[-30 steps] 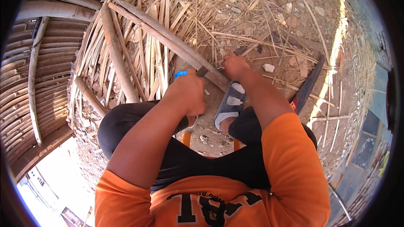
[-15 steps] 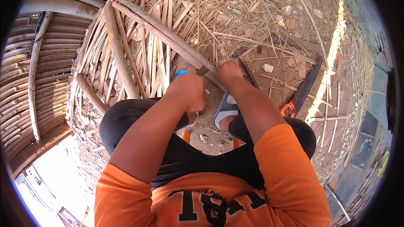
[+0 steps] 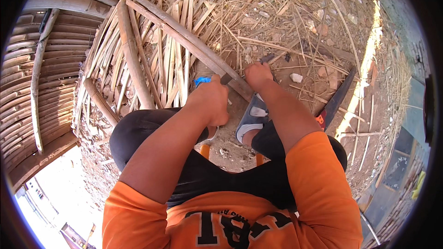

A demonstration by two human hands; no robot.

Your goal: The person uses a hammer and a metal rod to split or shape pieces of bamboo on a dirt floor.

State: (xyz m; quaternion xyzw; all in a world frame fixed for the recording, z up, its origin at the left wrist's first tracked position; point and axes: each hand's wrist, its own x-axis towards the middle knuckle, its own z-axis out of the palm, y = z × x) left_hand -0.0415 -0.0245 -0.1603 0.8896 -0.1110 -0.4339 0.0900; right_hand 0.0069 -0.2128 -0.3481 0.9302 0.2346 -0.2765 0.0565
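Note:
My left hand (image 3: 210, 100) is closed around a short tool whose dark flat blade (image 3: 225, 79) shows past the fingers against a long split bamboo pole (image 3: 191, 43). Something blue (image 3: 201, 81) sticks out on the hand's other side; it may belong to the tool's handle. The pole slants from the far left down to the ground between my feet. My right hand (image 3: 258, 76) is curled just right of the pole's near end, above my sandalled foot (image 3: 251, 122). What its fingers hold is hidden; a dark thin piece shows beside it.
Bamboo strips (image 3: 177, 60) lie heaped at the far left, with thicker bamboo poles (image 3: 134, 55) across them. A handsaw (image 3: 341, 92) with an orange handle rests on the ground at right. A white stone (image 3: 296, 78) is nearby. A bamboo slat structure (image 3: 60, 71) stands at left.
My right hand has moved slightly right and away from me, off the pole's edge. My left hand and the tool have shifted slightly right; the view has shifted a little too.

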